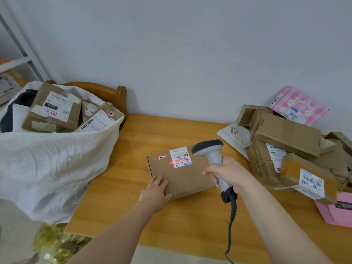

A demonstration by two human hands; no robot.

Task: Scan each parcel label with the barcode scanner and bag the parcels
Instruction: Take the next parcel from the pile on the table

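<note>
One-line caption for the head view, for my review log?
Right hand aims the barcode scanner at the label of a flat cardboard parcel steadied by the left hand.

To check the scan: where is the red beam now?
Head view, centre: the beam crosses the label on the box, left of the scanner.

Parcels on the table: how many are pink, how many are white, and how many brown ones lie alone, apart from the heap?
Pink boxes: 2
White mailer: 1
Brown box lying alone: 1
Total: 4
The brown ones in the heap overlap too much to count.
</note>
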